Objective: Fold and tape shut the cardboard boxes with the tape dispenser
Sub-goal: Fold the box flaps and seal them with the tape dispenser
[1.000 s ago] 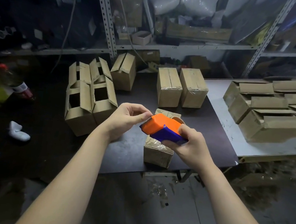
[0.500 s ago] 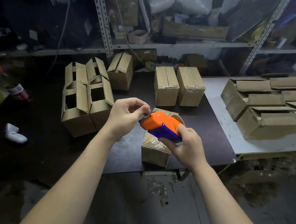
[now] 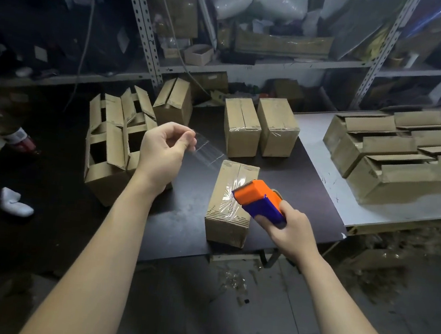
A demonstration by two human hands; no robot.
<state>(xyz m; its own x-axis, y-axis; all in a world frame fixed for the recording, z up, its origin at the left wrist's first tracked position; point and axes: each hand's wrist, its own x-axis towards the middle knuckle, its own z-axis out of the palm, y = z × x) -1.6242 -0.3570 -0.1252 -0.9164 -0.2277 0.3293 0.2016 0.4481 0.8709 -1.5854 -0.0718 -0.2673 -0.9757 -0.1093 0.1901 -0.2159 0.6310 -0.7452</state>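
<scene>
Boxes (image 3: 230, 203) taped: three; dispenser (image 3: 260, 202): one.

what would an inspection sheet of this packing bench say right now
surface: dark table, white table butting against its right side
job's things: front box closed, tape on top; two taped boxes behind it; open-flap boxes at left; unsealed boxes piled on the white table; orange and blue tape dispenser; clear tape strip drawn out
clutter: bottle and white lump at left; scraps on the floor
hands: left hand pinches the strip's end; right hand grips the dispenser over the front box
cables: one cable hanging at left
surroundings: metal shelving holding bags and cartons
</scene>
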